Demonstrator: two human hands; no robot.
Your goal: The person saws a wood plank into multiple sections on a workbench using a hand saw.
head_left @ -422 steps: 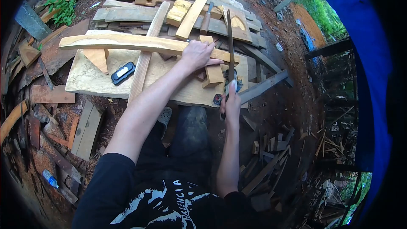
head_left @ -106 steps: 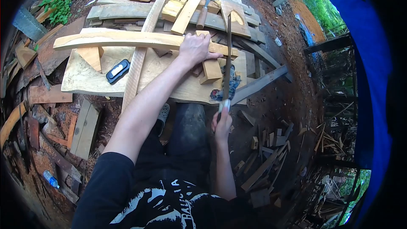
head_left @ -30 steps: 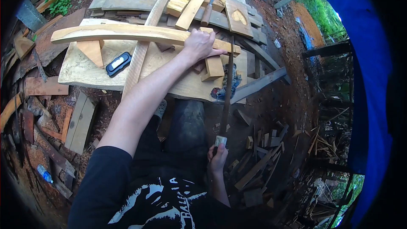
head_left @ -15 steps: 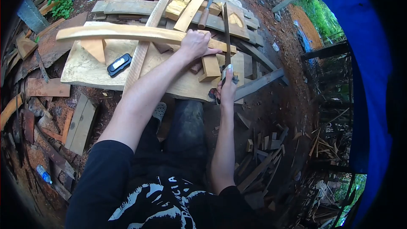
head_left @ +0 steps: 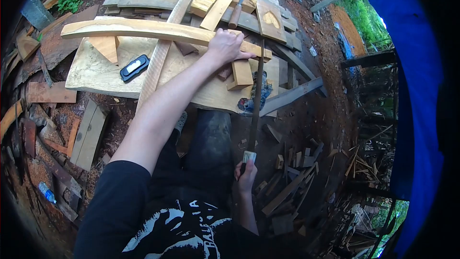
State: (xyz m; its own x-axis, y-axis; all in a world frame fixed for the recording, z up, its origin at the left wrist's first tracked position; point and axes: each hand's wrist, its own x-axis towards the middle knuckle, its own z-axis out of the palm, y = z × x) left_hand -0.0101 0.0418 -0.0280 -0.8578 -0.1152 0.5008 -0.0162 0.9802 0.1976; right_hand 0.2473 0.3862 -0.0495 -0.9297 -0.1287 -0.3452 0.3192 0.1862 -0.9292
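Note:
A long, slightly curved piece of wood (head_left: 143, 29) lies across the bench, with its right end near the saw. My left hand (head_left: 226, 46) is closed over that wood, thumb pointing toward the blade. In my right hand (head_left: 246, 176), low and close to my body, is the handle of a handsaw (head_left: 257, 100). The saw's blade runs up from my fist, and its far end meets the wood just right of my left thumb. A short wooden block (head_left: 240, 76) sits under the wood by my left hand.
The plank bench (head_left: 105, 74) also carries a black oblong tool (head_left: 134, 68), a chisel (head_left: 236, 12), a ridged wooden strip (head_left: 155, 69) and a board with a heart-shaped hollow (head_left: 271, 19). Offcuts litter the ground on both sides. A blue tarp (head_left: 421, 91) hangs at the right.
My right hand has pulled the handsaw back toward my body, so the handle is now well below the bench edge. My left hand keeps its hold on the wood.

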